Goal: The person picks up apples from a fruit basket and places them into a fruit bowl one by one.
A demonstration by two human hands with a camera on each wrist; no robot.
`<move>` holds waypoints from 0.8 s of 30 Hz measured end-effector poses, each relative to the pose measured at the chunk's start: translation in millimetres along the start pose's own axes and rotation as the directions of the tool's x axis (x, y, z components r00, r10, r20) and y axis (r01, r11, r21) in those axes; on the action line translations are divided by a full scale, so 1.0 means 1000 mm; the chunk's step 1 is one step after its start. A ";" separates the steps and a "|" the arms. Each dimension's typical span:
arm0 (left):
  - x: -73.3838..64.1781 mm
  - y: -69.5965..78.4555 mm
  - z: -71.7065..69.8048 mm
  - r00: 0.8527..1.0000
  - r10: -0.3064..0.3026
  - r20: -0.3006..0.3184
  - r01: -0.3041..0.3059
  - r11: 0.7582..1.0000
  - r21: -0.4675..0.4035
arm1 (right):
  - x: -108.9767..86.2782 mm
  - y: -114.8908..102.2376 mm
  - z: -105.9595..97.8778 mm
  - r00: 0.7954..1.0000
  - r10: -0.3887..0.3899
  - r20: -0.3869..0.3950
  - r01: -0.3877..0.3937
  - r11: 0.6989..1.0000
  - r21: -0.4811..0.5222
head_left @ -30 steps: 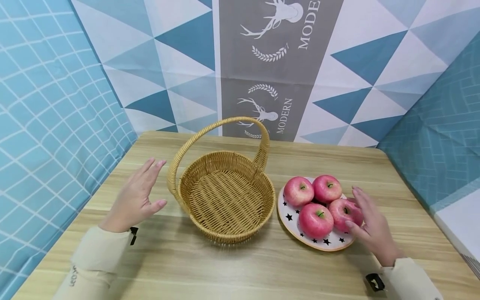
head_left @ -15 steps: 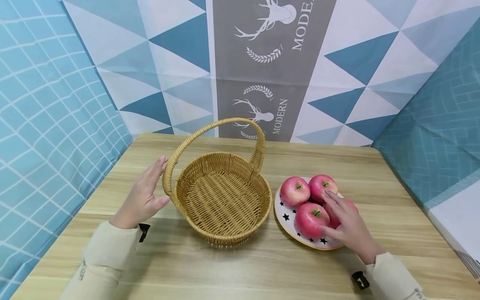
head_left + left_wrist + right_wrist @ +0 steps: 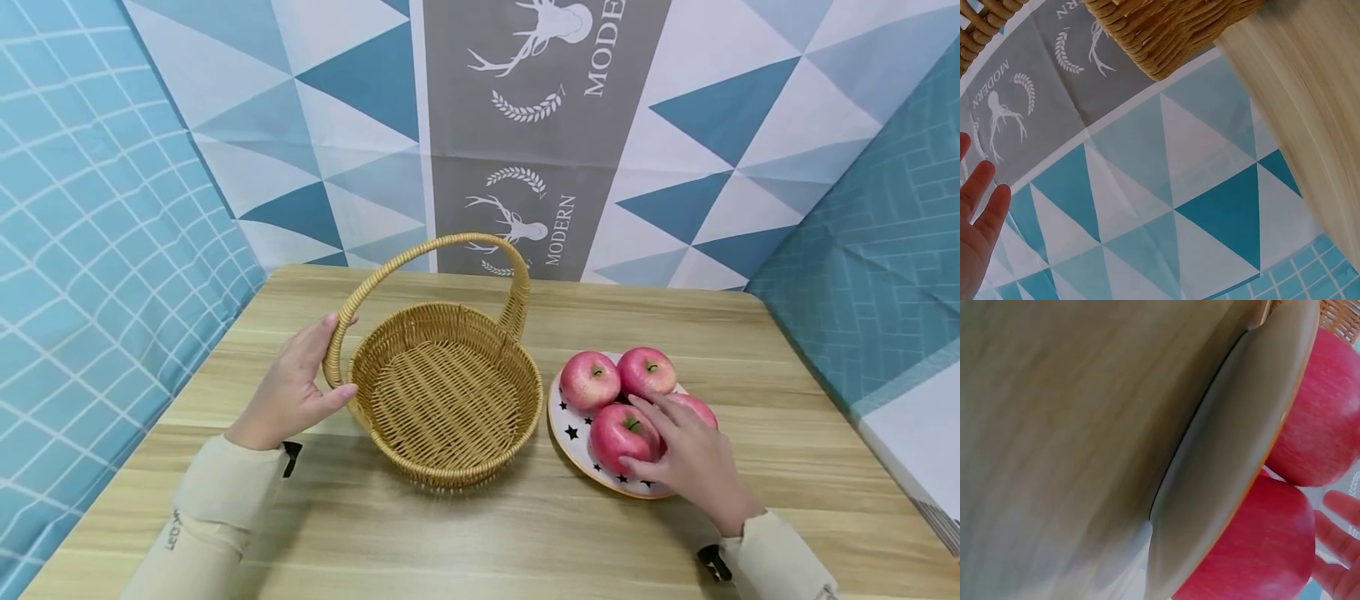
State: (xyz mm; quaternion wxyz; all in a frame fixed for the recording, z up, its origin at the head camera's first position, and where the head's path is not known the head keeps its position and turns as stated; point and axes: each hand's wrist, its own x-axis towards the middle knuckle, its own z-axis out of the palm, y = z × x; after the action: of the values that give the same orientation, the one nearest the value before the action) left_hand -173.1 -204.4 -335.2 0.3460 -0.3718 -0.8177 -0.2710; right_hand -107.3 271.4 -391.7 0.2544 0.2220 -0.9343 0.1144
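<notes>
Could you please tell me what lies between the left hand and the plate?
The basket, then a thin strip of bare table; the head view shows this.

The left arm point(image 3: 206, 517) and right arm point(image 3: 780, 558) are stretched forward, both covered by pale sleeves. The left hand point(image 3: 296, 396) is turned palm inward, fingers point(image 3: 992, 206) extended, thumb point(image 3: 332, 402) spread away. The right hand point(image 3: 693, 462) is held palm down, its fingers lightly bent, its thumb held apart.
</notes>
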 end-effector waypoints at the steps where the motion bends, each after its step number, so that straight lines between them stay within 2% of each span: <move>1: 0.001 0.000 0.000 1.000 0.008 -0.003 -0.008 1.000 0.013 | 0.001 0.000 0.000 1.000 -0.029 -0.004 0.029 1.000 -0.013; 5: 0.002 0.001 0.000 0.999 0.029 -0.034 -0.027 0.999 0.044 | 0.005 0.000 0.004 0.989 -0.147 -0.003 0.147 0.989 -0.033; 7: 0.002 0.000 -0.001 0.998 0.040 -0.044 -0.038 0.998 0.052 | 0.007 -0.002 0.006 0.986 -0.166 0.011 0.166 0.986 -0.031; 9: 0.003 0.000 -0.001 0.997 0.054 -0.050 -0.051 0.996 0.067 | 0.008 -0.005 0.008 0.987 -0.154 0.041 0.156 0.987 -0.037; 13: 0.004 -0.001 -0.001 0.994 0.084 -0.063 -0.076 0.990 0.118 | 0.009 -0.011 0.007 0.989 -0.080 0.123 0.087 0.995 -0.055; 18: 0.006 -0.002 -0.002 0.990 0.126 -0.070 -0.113 0.981 0.159 | 0.014 -0.016 0.005 0.975 -0.003 0.222 0.015 0.999 -0.049; 21: 0.006 -0.002 -0.003 0.988 0.138 -0.075 -0.123 0.976 0.178 | 0.017 -0.015 0.004 0.959 0.000 0.283 0.010 0.999 -0.033; 24: 0.006 -0.002 -0.002 0.989 0.132 -0.069 -0.117 0.975 0.188 | 0.017 -0.012 0.002 0.945 -0.033 0.324 0.035 0.999 0.002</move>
State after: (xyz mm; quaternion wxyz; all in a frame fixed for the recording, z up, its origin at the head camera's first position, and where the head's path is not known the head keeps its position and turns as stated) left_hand -176.5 -204.3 -329.5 0.4281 -0.3777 -0.7993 -0.1874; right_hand -115.5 254.3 -383.2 0.0997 0.2534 -0.9596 0.0703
